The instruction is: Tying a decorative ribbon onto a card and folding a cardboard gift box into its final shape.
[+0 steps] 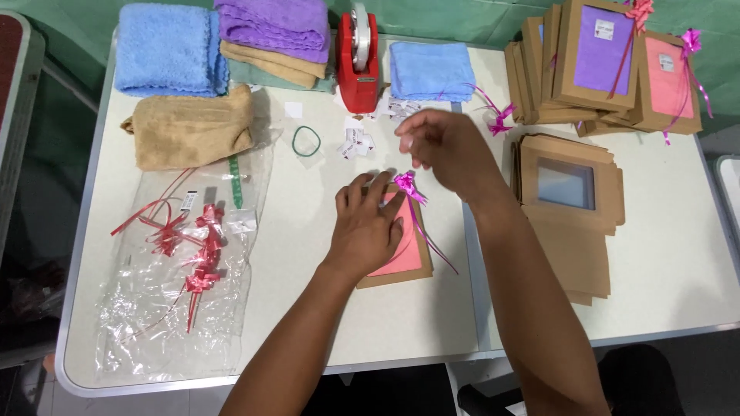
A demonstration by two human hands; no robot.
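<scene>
My left hand (pixel 368 223) lies flat, fingers spread, on a brown cardboard box with a pink window (pixel 408 258) in the middle of the white table (pixel 308 308). A magenta ribbon bow (pixel 407 185) sits at the box's top edge, its tails trailing down to the right. My right hand (pixel 443 146) hovers just above and right of the bow, fingers loosely curled with the tips close together; whether it pinches anything is too small to tell.
A red tape dispenser (pixel 358 65) stands at the back, with small paper stickers (pixel 356 140) and a green rubber band (pixel 306 141) before it. Folded towels (pixel 223 46) lie back left, red bows on a plastic sheet (pixel 185 246) at left, stacked boxes (pixel 574 192) at right.
</scene>
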